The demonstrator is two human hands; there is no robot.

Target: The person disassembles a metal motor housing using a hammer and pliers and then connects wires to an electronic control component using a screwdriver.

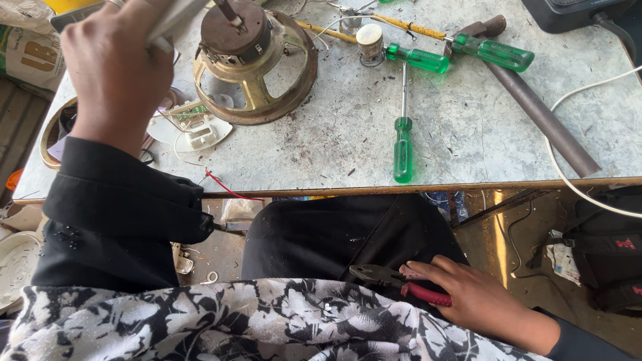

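My left hand (117,70) is raised over the table's left end, closed around a pale flat tool or part (175,19) that runs off the top edge. Just right of it sits a round brass-coloured motor frame (257,73) with a brown hub and shaft. My right hand (471,297) rests low on my lap, fingers wrapped on red-handled pliers (394,281) whose dark jaws point left.
On the grey worn table (321,147) lie three green-handled screwdrivers (402,144), a hammer with a long metal handle (535,110), a white plastic part with wires (197,134) and a small spool (369,41). A white cable (568,180) loops at right. A dark bag (612,247) sits on the floor.
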